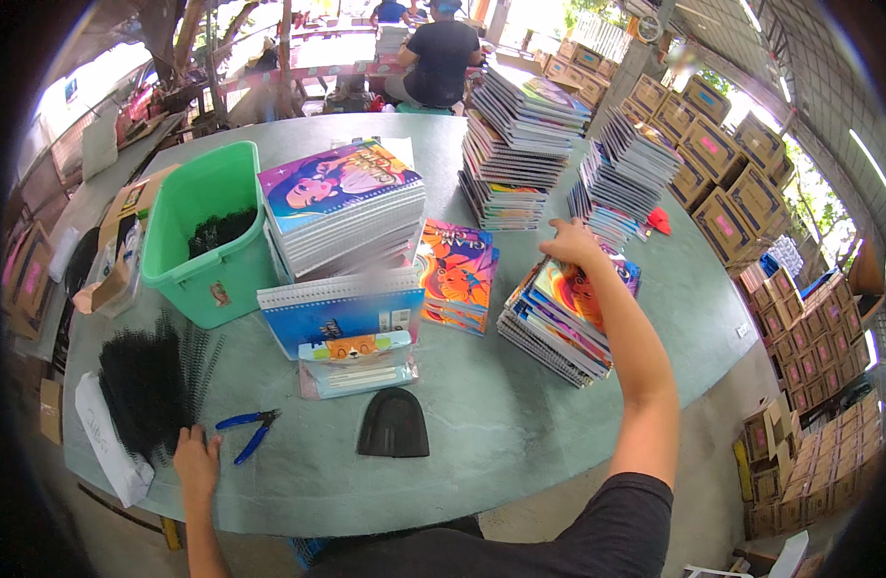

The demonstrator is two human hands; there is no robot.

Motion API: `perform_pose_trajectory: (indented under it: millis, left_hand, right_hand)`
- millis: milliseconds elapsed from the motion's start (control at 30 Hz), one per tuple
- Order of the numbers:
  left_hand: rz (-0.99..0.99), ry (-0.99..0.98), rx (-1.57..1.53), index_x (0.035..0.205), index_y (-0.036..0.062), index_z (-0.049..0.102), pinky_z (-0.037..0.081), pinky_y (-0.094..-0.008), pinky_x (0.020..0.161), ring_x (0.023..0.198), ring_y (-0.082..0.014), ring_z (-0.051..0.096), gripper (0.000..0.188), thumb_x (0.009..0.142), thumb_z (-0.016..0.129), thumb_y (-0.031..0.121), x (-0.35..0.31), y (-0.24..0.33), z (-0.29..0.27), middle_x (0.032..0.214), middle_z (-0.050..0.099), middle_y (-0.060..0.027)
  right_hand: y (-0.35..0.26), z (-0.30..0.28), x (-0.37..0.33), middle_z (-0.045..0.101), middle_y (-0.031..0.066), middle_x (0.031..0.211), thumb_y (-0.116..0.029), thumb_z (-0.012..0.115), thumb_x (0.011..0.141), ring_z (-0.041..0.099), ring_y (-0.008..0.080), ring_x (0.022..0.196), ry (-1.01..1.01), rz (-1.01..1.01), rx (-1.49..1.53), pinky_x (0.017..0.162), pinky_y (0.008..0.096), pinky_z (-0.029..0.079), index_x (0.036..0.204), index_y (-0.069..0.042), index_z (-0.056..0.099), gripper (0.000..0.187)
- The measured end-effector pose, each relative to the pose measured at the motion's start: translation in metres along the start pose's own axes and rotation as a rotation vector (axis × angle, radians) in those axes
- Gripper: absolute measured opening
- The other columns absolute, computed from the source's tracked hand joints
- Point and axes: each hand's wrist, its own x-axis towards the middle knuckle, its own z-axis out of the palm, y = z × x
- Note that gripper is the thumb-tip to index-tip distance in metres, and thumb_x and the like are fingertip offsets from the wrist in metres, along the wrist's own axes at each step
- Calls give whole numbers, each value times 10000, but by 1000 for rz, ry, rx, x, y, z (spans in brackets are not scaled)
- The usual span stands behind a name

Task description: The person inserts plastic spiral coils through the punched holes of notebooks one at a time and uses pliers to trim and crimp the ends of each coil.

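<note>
A slanting stack of spiral notebooks (pixel 559 323) with bright cartoon covers in orange, blue and purple lies toward the right edge of the grey-green tabletop (pixel 501 424), its layers fanned so that the white page edges and dark wire spines show along the near side. The right hand (pixel 570 243) rests on the far top end of this stack, palm down; its fingers (pixel 555 227) are spread and only lightly curled over the top cover, pressing on it rather than closed around anything. The stack runs from under that hand back toward the person, beneath the forearm.

The left hand (pixel 196 460) lies flat at the near left edge of the tabletop, fingers loosely open and holding nothing, their tips touching the near end of a heap of black binding coils (pixel 144 385). Blue-handled pliers (pixel 250 429) lie just beside that hand, to its right, not touched by it.

Farther in, a green plastic bin (pixel 207 241) stands toward the left edge with more black coils inside, a tall pile of notebooks (pixel 345 207) next to it. A black curved plastic piece (pixel 393 424) lies near the front edge at the middle.
</note>
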Motion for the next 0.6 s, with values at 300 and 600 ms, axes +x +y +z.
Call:
perform_pose_trajectory:
  millis: [300, 600]
  left_hand:
    - [29, 154, 55, 1119, -4, 487, 497, -444, 672, 793, -396, 601, 337, 824, 571, 135, 22, 6, 29, 1085, 514, -214]
    - [-27, 148, 88, 912, 1, 493, 506, -438, 550, 656, -339, 629, 195, 830, 545, 170, 30, 18, 14, 871, 561, -184]
  right_hand:
    - [-20, 6, -14, 509, 197, 1246, -213, 655, 775, 488, 360, 1139, 650, -441, 187, 965, 443, 386, 1152, -61, 571, 415]
    - [-264, 35, -166, 603, 99, 956, -155, 669, 770, 598, 282, 888, 604, -1106, 542, 768, 374, 474, 915, -46, 629, 186]
